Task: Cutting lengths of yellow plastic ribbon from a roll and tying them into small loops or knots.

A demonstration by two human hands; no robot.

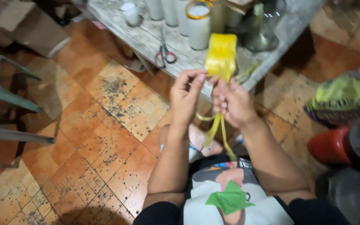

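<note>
Ribbon-work looks half done: both hands' fingers pinch the looped yellow plastic ribbon [221, 56], left hand [186, 98] at nine o'clock, right hand [232, 102] at three, tails dangling untied.

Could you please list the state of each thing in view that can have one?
yellow ribbon: looped into a bunch, tails hanging down.
left hand: pinching the ribbon.
right hand: gripping the ribbon below the loops.
scissors: lying on the table, blades closed.
white candle: upright, unlit, gold band at the top.
</note>
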